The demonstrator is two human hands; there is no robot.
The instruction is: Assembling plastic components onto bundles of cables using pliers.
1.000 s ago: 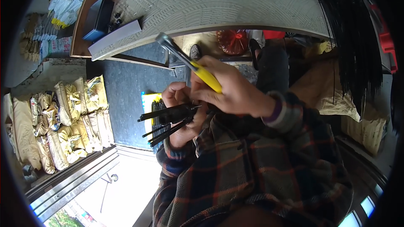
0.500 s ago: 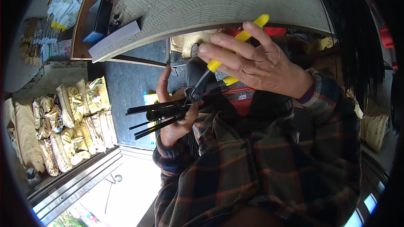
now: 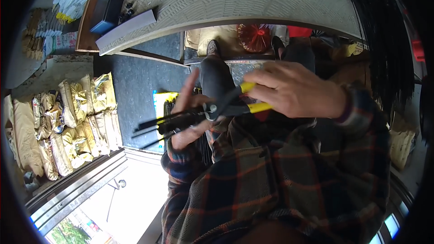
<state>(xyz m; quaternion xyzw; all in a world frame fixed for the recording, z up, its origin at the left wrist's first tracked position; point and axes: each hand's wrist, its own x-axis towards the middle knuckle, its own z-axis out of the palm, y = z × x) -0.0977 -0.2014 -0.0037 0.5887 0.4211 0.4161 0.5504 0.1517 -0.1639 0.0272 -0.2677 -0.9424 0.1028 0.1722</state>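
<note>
My right hand, slightly blurred, is closed around the yellow handles of a pair of black-jawed cutting pliers. The pliers' head lies against a bundle of black rods gathered round a thick dark core, like a folded umbrella frame. My left hand grips this bundle from below, with the forefinger stretched up and away. The rods' ends stick out to the left, past my fingers. What sits between the jaws is too blurred to make out.
Ahead runs a workbench with a blue-black box at its left. Wrapped paper packages lie in rows on the left. Long black strands hang at the right. Under the bench sits a red bag.
My right hand has come down and its fingers have closed round the pliers, bringing the spread handles nearer each other. The view has shifted slightly, uncovering the red bag.
</note>
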